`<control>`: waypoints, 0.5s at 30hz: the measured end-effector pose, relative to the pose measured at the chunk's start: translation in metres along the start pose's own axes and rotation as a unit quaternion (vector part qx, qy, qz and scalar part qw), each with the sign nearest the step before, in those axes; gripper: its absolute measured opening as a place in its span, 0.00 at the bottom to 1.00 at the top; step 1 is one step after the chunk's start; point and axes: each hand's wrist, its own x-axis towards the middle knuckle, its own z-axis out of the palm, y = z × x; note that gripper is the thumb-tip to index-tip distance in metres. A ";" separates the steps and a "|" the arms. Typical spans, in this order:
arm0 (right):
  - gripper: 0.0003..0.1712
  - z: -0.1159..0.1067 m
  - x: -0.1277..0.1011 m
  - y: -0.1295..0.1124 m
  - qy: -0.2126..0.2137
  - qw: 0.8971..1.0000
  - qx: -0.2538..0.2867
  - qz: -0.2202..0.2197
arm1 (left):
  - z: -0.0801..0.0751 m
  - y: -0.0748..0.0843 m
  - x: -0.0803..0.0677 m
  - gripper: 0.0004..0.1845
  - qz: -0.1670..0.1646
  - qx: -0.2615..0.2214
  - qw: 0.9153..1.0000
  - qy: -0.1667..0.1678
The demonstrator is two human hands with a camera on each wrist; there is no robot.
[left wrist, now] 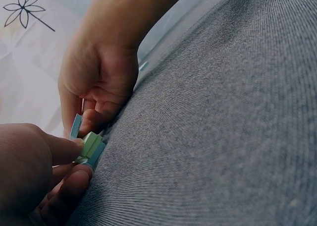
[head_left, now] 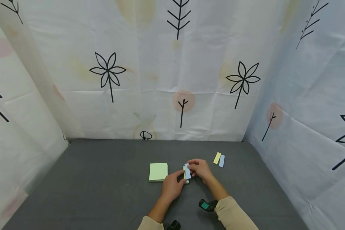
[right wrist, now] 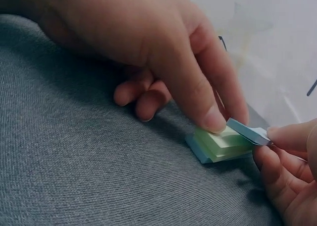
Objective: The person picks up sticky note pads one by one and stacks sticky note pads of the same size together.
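Just right of centre on the table, my left hand (head_left: 172, 187) grips a small stack of narrow green sticky-note pads (right wrist: 218, 146) between thumb and fingers. Under the green ones lies a light-blue strip pad (right wrist: 197, 149). My right hand (head_left: 200, 169) pinches another light-blue sticky-note pad (head_left: 187, 171) by its edge. That pad is tilted over the green stack, one end close above or touching it; the exact contact is partly hidden by the fingers. In the left wrist view, the raised blue pad (left wrist: 76, 126) stands steeply beside the green stack.
A square stack of pale-green sticky notes (head_left: 158, 172) lies left of the hands. Farther right are a yellow strip pad (head_left: 217, 158) and a blue strip pad (head_left: 222, 161), side by side. White patterned cloth (head_left: 149, 111) hangs behind the dark grey table (head_left: 89, 185).
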 end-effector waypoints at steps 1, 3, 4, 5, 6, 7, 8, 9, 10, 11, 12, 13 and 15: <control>0.12 0.001 -0.001 0.000 0.000 1.000 -0.007 -0.002 | 0.000 0.000 0.000 0.18 0.000 0.000 1.000 0.000; 0.12 0.001 -0.002 -0.001 0.000 1.000 -0.019 -0.007 | 0.000 0.000 0.000 0.18 -0.001 -0.001 1.000 0.000; 0.12 0.002 -0.002 -0.002 0.001 1.000 -0.024 -0.008 | -0.001 0.000 0.000 0.19 -0.001 -0.001 1.000 -0.001; 0.12 0.002 -0.003 -0.003 0.001 1.000 -0.028 -0.009 | -0.001 0.000 0.000 0.19 0.000 0.000 1.000 -0.001; 0.12 0.002 -0.003 -0.003 0.001 0.999 -0.032 -0.009 | -0.001 0.000 0.000 0.19 -0.001 -0.001 1.000 -0.003; 0.11 0.002 -0.003 -0.004 0.002 0.999 -0.035 -0.009 | -0.001 0.000 0.000 0.19 0.001 -0.001 1.000 -0.003; 0.11 0.002 -0.003 -0.004 0.001 0.999 -0.036 -0.007 | -0.002 0.000 0.000 0.18 0.003 -0.001 1.000 -0.002; 0.11 0.002 -0.003 -0.004 0.002 0.999 -0.037 -0.007 | -0.002 0.001 0.000 0.18 0.005 -0.001 1.000 -0.001; 0.11 0.002 -0.003 -0.004 0.003 0.999 -0.037 -0.006 | -0.002 0.001 0.000 0.18 0.007 -0.002 1.000 0.000; 0.10 0.002 -0.003 -0.004 0.003 0.999 -0.038 -0.005 | -0.002 0.001 0.000 0.17 0.009 -0.003 1.000 0.001; 0.10 0.003 -0.003 -0.004 0.004 0.999 -0.039 -0.005 | -0.002 0.001 0.000 0.17 0.009 -0.005 1.000 0.002; 0.10 0.003 -0.003 -0.004 0.004 0.999 -0.039 -0.004 | -0.002 0.001 0.000 0.16 0.011 -0.005 1.000 0.005; 0.10 0.003 -0.003 -0.004 0.004 0.999 -0.041 -0.002 | -0.002 0.001 -0.001 0.16 0.013 -0.005 1.000 0.008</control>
